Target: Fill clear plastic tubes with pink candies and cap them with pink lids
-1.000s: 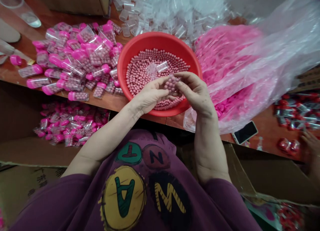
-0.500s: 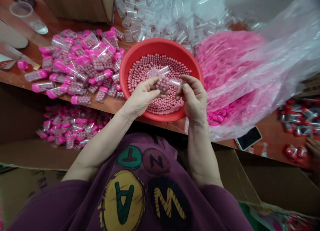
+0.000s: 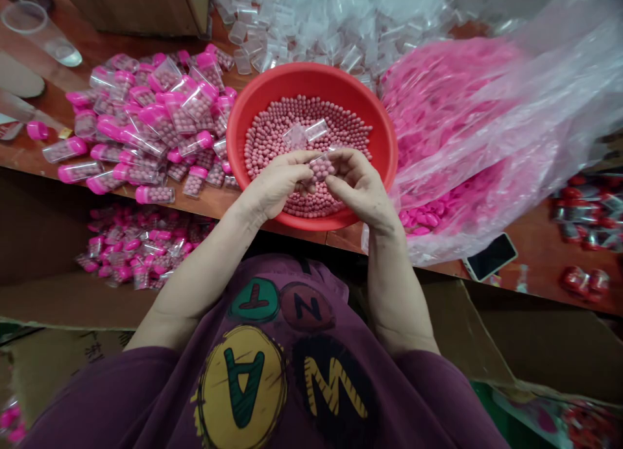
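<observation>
Over the red basin (image 3: pixel 384 121), my left hand (image 3: pixel 280 183) grips a small transparent bottle (image 3: pixel 321 168) filled with pink beads. My right hand (image 3: pixel 363 186) pinches the bottle's other side, thumb in front and fingers curled behind. Part of the bottle is hidden by the fingers, and I see no pink cap on it. Beneath both hands lie loose pink beads (image 3: pixel 272 121) in the basin. An uncapped transparent bottle (image 3: pixel 316 130) rests on top of the beads.
Capped bead bottles (image 3: pixel 160 121) are heaped on the left, with more in a carton (image 3: pixel 141 248) below the table edge. Empty transparent bottles (image 3: pixel 282 27) pile up behind the basin. A plastic bag of pink caps (image 3: pixel 448 111) and a phone (image 3: pixel 491 256) lie on the right.
My right hand has moved left and closed in on the bottle in my left hand. The short transparent piece near the right fingers is now mostly hidden. The view has shifted slightly.
</observation>
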A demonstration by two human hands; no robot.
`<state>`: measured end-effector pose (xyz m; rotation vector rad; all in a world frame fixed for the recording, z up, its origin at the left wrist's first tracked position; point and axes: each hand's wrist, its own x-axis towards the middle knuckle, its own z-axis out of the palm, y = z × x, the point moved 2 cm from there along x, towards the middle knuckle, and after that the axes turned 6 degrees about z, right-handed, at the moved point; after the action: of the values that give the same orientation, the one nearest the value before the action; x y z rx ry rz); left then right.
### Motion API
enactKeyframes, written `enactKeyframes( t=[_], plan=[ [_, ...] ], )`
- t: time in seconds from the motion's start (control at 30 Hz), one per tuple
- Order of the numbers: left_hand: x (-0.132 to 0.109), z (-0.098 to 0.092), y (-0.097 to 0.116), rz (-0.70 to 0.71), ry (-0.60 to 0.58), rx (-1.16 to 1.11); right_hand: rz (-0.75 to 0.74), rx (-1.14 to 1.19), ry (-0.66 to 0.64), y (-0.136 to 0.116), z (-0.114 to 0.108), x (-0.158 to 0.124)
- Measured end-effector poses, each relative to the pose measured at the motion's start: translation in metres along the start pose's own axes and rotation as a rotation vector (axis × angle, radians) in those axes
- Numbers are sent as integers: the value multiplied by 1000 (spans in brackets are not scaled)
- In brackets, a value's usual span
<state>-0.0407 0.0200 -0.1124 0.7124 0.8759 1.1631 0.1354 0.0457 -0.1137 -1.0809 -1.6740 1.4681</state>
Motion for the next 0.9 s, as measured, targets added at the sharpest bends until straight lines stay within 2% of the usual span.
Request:
enactKeyframes(
  t=[0.27,0.43,0.57,0.67,0.9],
  plan=[
    [5,-2,-4,-63,25,57,144,94,-119,-3,-1,5],
    [5,-2,-5,-96,16,97,126,67,-163,-4,-2,5],
    [7,-4,-4,-88,26,67,148,90,-136,-4,-2,4],
    [8,-3,-1,-82,12,7,168,121,-54,-1,-3,4],
    [1,2,1,-61,-18,-97,84,110,70,7,-8,6]
  ],
)
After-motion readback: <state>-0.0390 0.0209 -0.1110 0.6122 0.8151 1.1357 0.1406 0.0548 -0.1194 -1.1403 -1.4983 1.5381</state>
